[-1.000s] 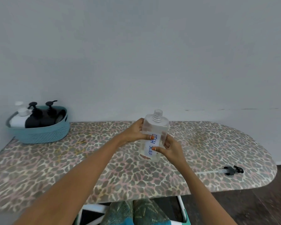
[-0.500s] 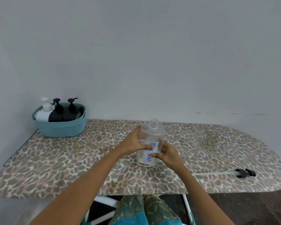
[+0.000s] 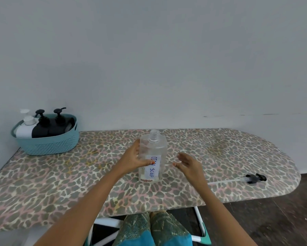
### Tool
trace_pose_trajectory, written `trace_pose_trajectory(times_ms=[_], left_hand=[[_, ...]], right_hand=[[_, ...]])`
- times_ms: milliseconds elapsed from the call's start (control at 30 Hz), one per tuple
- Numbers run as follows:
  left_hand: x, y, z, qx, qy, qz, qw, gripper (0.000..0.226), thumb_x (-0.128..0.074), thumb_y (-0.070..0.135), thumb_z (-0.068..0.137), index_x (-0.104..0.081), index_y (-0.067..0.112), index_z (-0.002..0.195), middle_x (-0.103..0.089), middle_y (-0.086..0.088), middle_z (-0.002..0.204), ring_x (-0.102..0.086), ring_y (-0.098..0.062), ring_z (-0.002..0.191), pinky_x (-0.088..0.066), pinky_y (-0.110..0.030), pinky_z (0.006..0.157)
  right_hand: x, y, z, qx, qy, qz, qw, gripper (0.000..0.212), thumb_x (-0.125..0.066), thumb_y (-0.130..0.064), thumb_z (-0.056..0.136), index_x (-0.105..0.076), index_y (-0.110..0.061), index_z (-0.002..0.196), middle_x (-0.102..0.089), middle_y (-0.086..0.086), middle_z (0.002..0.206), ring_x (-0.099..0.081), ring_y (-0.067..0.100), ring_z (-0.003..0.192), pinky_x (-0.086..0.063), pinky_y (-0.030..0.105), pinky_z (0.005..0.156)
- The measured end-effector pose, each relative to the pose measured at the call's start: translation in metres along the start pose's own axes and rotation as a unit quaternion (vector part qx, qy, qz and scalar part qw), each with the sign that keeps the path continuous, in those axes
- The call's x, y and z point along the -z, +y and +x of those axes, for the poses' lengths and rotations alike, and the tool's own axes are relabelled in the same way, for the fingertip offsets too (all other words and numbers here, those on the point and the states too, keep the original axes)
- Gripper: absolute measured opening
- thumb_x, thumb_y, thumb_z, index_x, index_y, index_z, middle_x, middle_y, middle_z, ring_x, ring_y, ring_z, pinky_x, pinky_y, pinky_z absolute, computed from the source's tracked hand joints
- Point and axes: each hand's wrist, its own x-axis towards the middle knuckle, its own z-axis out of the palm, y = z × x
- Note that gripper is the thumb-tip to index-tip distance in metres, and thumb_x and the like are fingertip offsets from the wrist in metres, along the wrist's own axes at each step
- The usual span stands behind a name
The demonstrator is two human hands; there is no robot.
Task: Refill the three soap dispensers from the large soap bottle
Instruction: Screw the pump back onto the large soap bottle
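A clear bottle point(image 3: 155, 150) with a "DISH SOAP" label stands upright and uncapped in the middle of the leopard-print ironing board point(image 3: 60, 174). My left hand point(image 3: 133, 158) is round its left side, thumb across the label and fingers behind it. My right hand point(image 3: 188, 166) hovers just right of the bottle, fingers loose, touching nothing. A black pump head with its long tube point(image 3: 253, 178) lies on the board at the far right. Three dispensers, one white point(image 3: 26, 129) and two black point(image 3: 41, 128) point(image 3: 58, 126), sit in a teal basket point(image 3: 49, 144) at the back left.
A plain wall runs right behind the board. The board's rounded end is on the right, over dark wooden floor. Its white frame and my patterned clothing show below the front edge.
The bottle has been set down on the board. My right hand has let go of it and drawn away to the right. The view has shifted, bringing the basket further in.
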Motion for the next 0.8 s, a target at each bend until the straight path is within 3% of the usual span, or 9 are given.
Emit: trace_pose_trajectory(times_ms=[67, 167, 300, 400, 500, 633, 800], left_hand=[[0.001, -0.002, 0.0, 0.001, 0.0, 0.001, 1.0, 0.079, -0.083, 0.023, 0.063, -0.033, 0.034, 0.123, -0.053, -0.002, 0.127, -0.054, -0.018, 0.115, -0.048, -0.034, 0.094], [0.0, -0.005, -0.001, 0.006, -0.006, -0.009, 1.0, 0.099, -0.082, 0.059, 0.039, -0.034, 0.037, 0.123, -0.054, 0.001, 0.125, -0.054, -0.017, 0.114, -0.048, -0.039, 0.096], [0.0, -0.006, 0.001, -0.006, -0.007, -0.026, 1.0, 0.098, -0.076, 0.072, 0.03, -0.036, 0.047, 0.116, -0.055, 0.013, 0.117, -0.056, -0.009, 0.109, -0.05, -0.032, 0.092], [0.0, -0.009, 0.002, -0.013, -0.006, -0.023, 1.0, 0.095, -0.075, 0.074, 0.031, -0.035, 0.051, 0.114, -0.055, 0.014, 0.119, -0.057, -0.008, 0.108, -0.05, -0.03, 0.09], [0.001, -0.011, 0.003, -0.011, -0.008, -0.021, 1.0, 0.095, -0.077, 0.072, 0.033, -0.036, 0.05, 0.115, -0.055, 0.005, 0.124, -0.057, -0.011, 0.11, -0.052, -0.03, 0.088], [0.0, -0.009, 0.002, -0.011, 0.001, -0.014, 1.0, 0.095, -0.077, 0.073, 0.031, -0.039, 0.048, 0.114, -0.056, 0.009, 0.119, -0.058, -0.003, 0.104, -0.052, -0.013, 0.075], [0.002, -0.013, 0.002, 0.001, 0.007, -0.017, 1.0, 0.091, -0.079, 0.07, 0.032, -0.04, 0.055, 0.112, -0.058, 0.01, 0.119, -0.059, -0.009, 0.107, -0.052, -0.026, 0.081]], right_hand=[[0.032, 0.012, -0.004, -0.027, 0.113, -0.02, 0.993, 0.039, -0.065, -0.016, 0.084, -0.058, -0.001, 0.118, -0.065, 0.012, 0.111, -0.061, 0.018, 0.094, -0.046, 0.024, 0.084], [0.088, 0.041, -0.011, -0.099, 0.272, -0.025, 0.957, 0.028, -0.06, -0.015, 0.088, -0.063, 0.003, 0.109, -0.067, 0.019, 0.106, -0.061, 0.026, 0.09, -0.044, 0.028, 0.08], [0.14, 0.08, -0.017, -0.207, 0.376, 0.015, 0.903, 0.025, -0.061, -0.019, 0.087, -0.068, 0.004, 0.094, -0.068, 0.021, 0.089, -0.062, 0.034, 0.079, -0.049, 0.035, 0.074], [0.159, 0.1, -0.015, -0.29, 0.403, 0.072, 0.865, 0.026, -0.064, -0.021, 0.086, -0.061, 0.0, 0.07, -0.057, 0.012, 0.062, -0.049, 0.021, 0.052, -0.042, 0.028, 0.051], [0.165, 0.111, -0.012, -0.349, 0.4, 0.123, 0.839, 0.036, -0.067, -0.026, 0.083, -0.053, 0.005, 0.071, -0.049, 0.008, 0.055, -0.046, 0.021, 0.047, -0.042, 0.029, 0.041], [0.17, 0.115, -0.007, -0.35, 0.369, 0.105, 0.855, 0.039, -0.07, -0.034, 0.079, -0.055, -0.001, 0.065, -0.053, 0.009, 0.056, -0.051, 0.021, 0.049, -0.044, 0.03, 0.047], [0.176, 0.114, -0.003, -0.363, 0.322, 0.117, 0.866, 0.036, -0.076, -0.03, 0.073, -0.051, -0.007, 0.061, -0.054, 0.01, 0.059, -0.051, 0.019, 0.049, -0.036, 0.015, 0.024]])
